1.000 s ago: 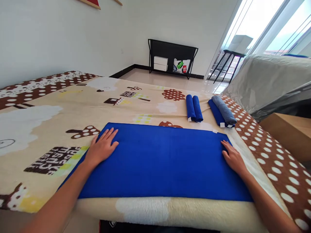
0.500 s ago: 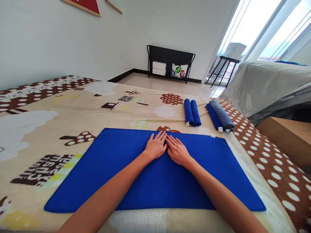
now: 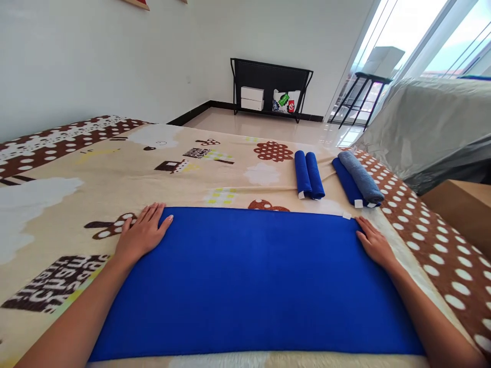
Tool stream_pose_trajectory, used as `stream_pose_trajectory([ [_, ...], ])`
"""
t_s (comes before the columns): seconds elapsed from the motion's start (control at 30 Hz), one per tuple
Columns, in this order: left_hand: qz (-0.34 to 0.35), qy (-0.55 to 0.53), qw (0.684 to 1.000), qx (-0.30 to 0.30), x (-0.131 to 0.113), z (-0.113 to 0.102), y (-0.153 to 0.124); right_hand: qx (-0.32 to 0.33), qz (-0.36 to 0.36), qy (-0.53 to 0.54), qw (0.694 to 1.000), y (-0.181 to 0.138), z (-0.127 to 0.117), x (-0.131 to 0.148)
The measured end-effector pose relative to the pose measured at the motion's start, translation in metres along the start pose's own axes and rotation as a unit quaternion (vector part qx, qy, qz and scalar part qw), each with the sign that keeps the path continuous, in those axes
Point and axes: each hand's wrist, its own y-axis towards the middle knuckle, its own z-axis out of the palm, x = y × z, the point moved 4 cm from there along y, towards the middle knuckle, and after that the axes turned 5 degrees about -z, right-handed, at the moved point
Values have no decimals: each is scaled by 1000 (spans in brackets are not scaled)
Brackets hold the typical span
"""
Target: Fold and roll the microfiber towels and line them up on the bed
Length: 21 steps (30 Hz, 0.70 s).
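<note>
A blue towel (image 3: 253,281) lies spread flat on the patterned blanket in front of me, a small white tag at its far right edge. My left hand (image 3: 143,230) rests on its far left corner, palm down with the thumb apart from the fingers. At the far right corner lies my right hand (image 3: 376,243), flat and with fingers stretched out. Neither hand grips anything. Beyond the towel sit a pair of rolled blue towels (image 3: 309,174), and to their right a blue roll (image 3: 347,181) beside a grey-blue rolled towel (image 3: 360,176).
The blanket (image 3: 184,189) covers a wide bed-like surface, with a brown polka-dot border at right. A cardboard box (image 3: 460,209) stands off the right edge, near a plastic-covered piece of furniture (image 3: 429,122). By the far wall are a black rack (image 3: 268,76) and a stool (image 3: 360,97).
My hands have slid apart from the middle of the towel's far edge, the left to the far left corner and the right to the far right corner. The view has tilted slightly down.
</note>
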Motion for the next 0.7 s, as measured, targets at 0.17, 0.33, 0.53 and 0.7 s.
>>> stream_pose_trajectory([
  [0.17,15,9,999,-48,-27,-26,-11,-45,35,-4,998,-4,-17,21],
  [0.33,198,-38,979,-24,-125,-43,-34,-78,12,9,997,-22,-41,98],
  [0.53,356,-61,928,91,-262,-5,-53,21,-256,76,963,-115,-47,278],
  [0.7,329,-95,935,90,-302,16,-34,-31,-368,167,914,-203,-18,352],
])
